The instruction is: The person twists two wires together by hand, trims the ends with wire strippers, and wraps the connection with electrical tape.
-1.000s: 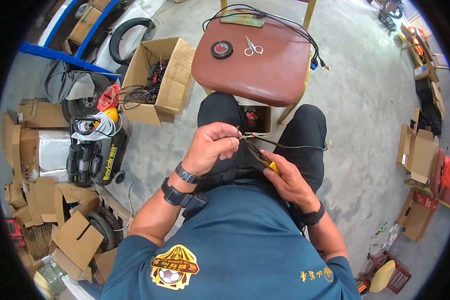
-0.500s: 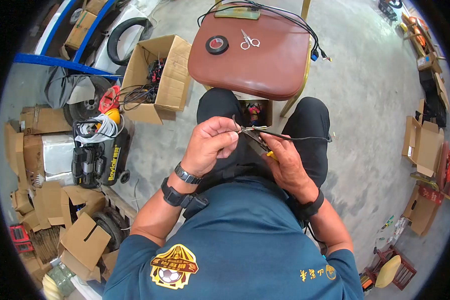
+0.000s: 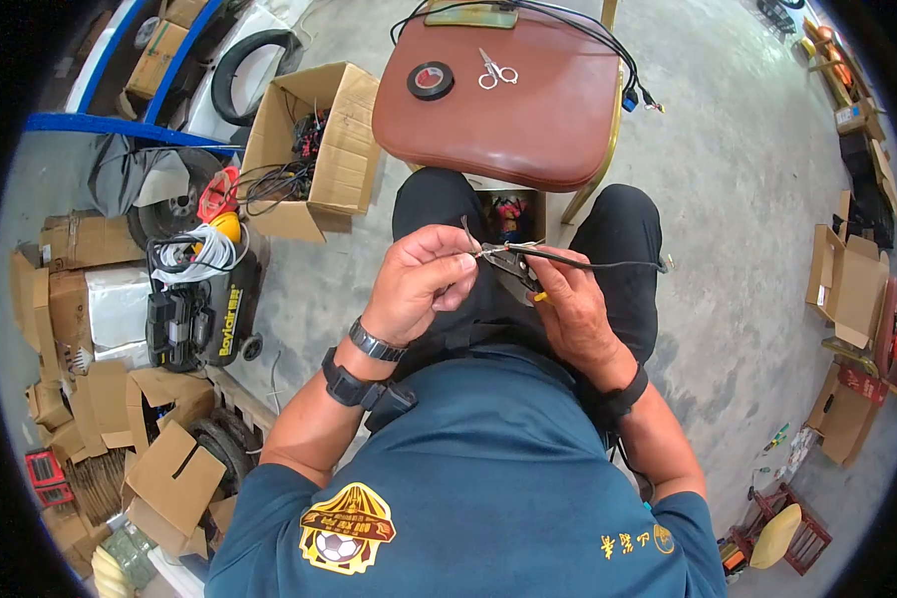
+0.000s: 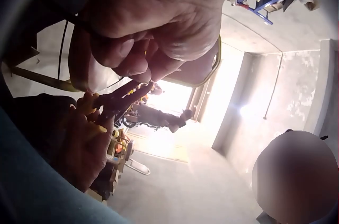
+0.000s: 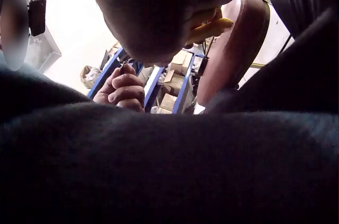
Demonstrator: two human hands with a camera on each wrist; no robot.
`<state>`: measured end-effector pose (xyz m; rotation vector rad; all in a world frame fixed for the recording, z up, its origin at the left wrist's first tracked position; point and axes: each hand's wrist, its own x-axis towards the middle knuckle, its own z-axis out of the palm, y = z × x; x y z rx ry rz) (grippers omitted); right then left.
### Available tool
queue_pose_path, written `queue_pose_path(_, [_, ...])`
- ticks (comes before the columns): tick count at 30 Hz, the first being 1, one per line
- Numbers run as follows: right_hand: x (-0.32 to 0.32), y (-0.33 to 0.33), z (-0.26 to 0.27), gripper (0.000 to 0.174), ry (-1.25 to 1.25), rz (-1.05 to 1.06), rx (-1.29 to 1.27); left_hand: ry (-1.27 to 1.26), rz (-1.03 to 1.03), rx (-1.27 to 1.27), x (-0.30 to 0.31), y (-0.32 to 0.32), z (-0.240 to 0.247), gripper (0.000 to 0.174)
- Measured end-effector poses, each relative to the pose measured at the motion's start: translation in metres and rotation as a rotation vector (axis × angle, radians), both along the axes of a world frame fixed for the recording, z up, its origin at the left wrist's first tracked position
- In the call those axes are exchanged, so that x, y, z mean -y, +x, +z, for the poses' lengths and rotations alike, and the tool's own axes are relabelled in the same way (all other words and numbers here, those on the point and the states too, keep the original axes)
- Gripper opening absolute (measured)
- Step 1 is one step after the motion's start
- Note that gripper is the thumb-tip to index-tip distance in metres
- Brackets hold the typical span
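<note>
Between the thumb and forefinger of my left hand [image 3: 424,274] a thin wire is pinched, its short dark end sticking up past the fingers. My right hand [image 3: 580,317] grips pliers [image 3: 509,264] with yellow handles, mostly covered by the palm. The plier jaws meet the wire right beside the left fingertips. A black cable [image 3: 613,266] runs from there across the right fingers, with bare wire strands [image 3: 524,245] at its stripped end. In the left wrist view the pliers [image 4: 124,97] appear dark against the light.
Ahead stands a chair with a brown seat [image 3: 498,125], carrying black tape [image 3: 431,81], scissors [image 3: 496,70] and black cables [image 3: 568,30]. A cardboard box [image 3: 344,149] of cables is left of it. Further left stands an air compressor [image 3: 219,309] beside piled cardboard.
My right hand has shifted forward, its fingers now against the black cable and covering more of the yellow handles. The left hand keeps its pinch on the wire.
</note>
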<state>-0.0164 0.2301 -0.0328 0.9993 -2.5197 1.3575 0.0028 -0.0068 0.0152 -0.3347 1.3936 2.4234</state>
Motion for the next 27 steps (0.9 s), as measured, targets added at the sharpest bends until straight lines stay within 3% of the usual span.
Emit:
queue_pose_path(11, [0.0007,-0.0027,-0.007,0.058,0.008,-0.014,-0.108,0.026,-0.014,0.024,0.001,0.0008,0.0009,0.012])
queue_pose_path(27, [-0.0017,0.0023,-0.0025,0.063,0.031,0.032,0.026,0.037,0.008,-0.086,0.0009,0.0002,-0.0074,0.008])
